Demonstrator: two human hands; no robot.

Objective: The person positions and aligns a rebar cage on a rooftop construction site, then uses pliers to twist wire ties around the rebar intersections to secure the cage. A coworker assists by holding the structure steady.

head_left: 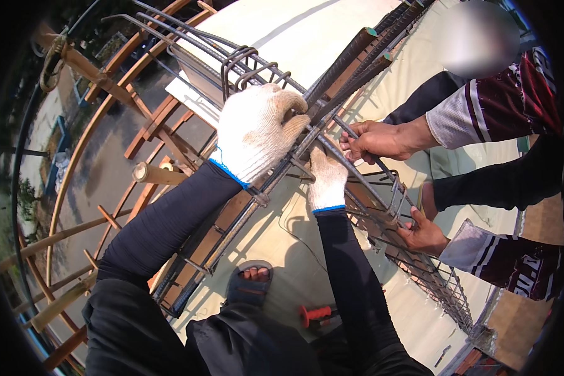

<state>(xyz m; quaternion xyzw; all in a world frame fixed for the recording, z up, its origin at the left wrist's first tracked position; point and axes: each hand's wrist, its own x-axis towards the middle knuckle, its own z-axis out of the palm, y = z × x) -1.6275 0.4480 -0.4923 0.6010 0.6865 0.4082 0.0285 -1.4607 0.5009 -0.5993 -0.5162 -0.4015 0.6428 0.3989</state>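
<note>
Steel rebar cage: long axis runs from upper right down to lower left, crossing directly under your hands. Your left hand, white-gloved, is clenched over the top bars near the stirrup loops. Your right hand, gloved too, pinches a bar just beside it, lower. A co-worker's bare hands grip the same cage opposite. Red-handled tool lies on the pale deck by your sandalled foot.

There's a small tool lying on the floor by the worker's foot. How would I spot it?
Start at the long rebar cage crossing the pale deck, then drop to the sandalled foot below it. Just right of that foot lies the tool: its bright orange-red handle is the only vivid colour on the deck.
</note>
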